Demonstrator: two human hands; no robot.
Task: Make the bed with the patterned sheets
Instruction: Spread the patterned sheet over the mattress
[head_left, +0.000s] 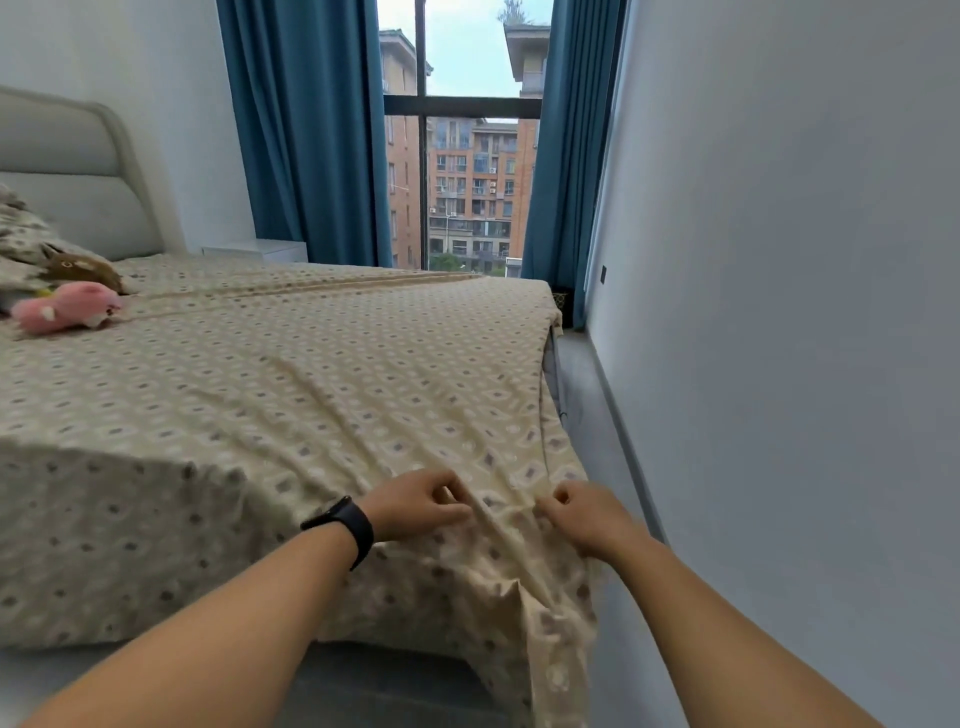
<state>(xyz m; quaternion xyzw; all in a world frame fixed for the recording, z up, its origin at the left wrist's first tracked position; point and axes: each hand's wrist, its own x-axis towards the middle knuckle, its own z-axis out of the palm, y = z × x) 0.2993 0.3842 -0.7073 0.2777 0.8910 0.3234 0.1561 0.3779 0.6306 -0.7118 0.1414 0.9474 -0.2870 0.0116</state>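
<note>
A beige patterned sheet (291, 395) covers the bed and drapes over its near corner. At that corner my left hand (421, 504), with a black band on the wrist, pinches a fold of the sheet. My right hand (582, 514) pinches the sheet just to the right, a ridge of cloth running between the two hands. Creases fan out from the hands across the bed. A hanging flap of the sheet (545, 649) drops below the corner toward the floor.
A pink plush toy (67, 312) and a brown plush toy (85, 270) lie by patterned pillows (21, 234) at the grey headboard (72, 171). Blue curtains (306, 130) frame a window. A narrow floor strip (587, 395) runs between bed and right wall (779, 260).
</note>
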